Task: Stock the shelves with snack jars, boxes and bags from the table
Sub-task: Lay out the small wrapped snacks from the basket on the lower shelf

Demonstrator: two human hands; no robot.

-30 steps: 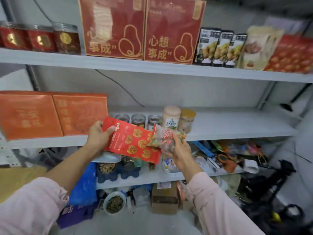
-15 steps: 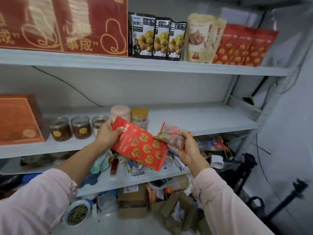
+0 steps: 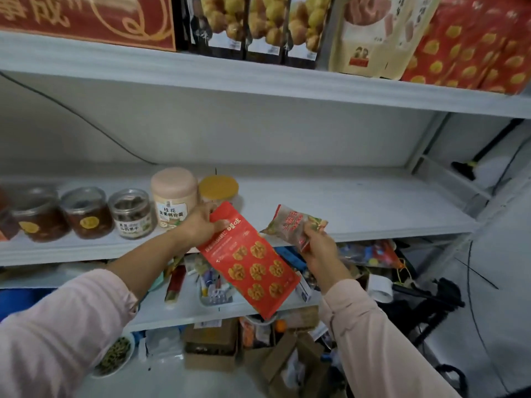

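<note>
The left hand (image 3: pixel 201 225) pinches the red bag (image 3: pixel 253 262) by its top corner, so it hangs slanted before the front edge of the middle shelf (image 3: pixel 359 208). The right hand (image 3: pixel 319 248) curls round a small packet (image 3: pixel 296 225) just beside it. I'd set the bag down base first, right of the yellow-lidded jar (image 3: pixel 218 188). It looks flat, glossy and walnut-printed, while the packet looks crinkly.

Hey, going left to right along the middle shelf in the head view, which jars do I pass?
First brown jar, second brown jar, clear jar of dark pieces, pink-lidded tub, yellow-lidded jar.
</note>
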